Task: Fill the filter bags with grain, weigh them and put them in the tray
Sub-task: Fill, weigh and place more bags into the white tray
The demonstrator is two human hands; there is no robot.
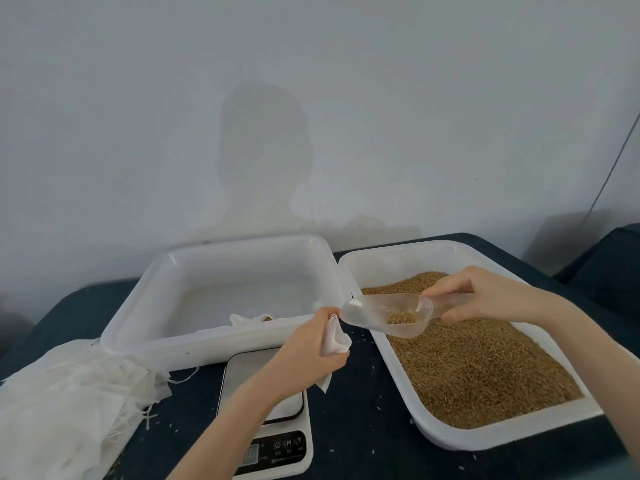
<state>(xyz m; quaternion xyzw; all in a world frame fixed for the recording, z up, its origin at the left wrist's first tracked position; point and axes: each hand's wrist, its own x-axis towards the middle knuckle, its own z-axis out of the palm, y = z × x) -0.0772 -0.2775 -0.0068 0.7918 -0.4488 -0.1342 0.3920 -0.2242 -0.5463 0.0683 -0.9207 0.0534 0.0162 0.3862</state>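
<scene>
**Scoop mouth at the bag opening**

We work over a dark tabletop [360, 403]. The largest things on it are two white tubs: the tray [221, 337] on the left, which holds one filled bag [251, 319] against its near wall, and the grain tub [502, 434] on the right, spread with brown grain [485, 368]. Near the left edge lies a loose stack of spare bags [69, 393], and the scale [277, 448] sits between us and the tray, partly under our left forearm.

Our right hand [485, 296] is clamped on the handle of the clear scoop [384, 315], which lies nearly level, its long axis running left to right, with a small heap of grain near the handle end. Our left hand [311, 344] pinches the filter bag [335, 337], fingers curled round its neck, the open top turned up and to the right.

The move turns on this: the scoop's mouth lies just beside the bag's opening, up and right of it, over the gap between the tubs. We judge that tipping the scoop leftward would send grain into the bag; a poor line-up would spill it on the tabletop. Nothing stands between scoop and bag.
</scene>
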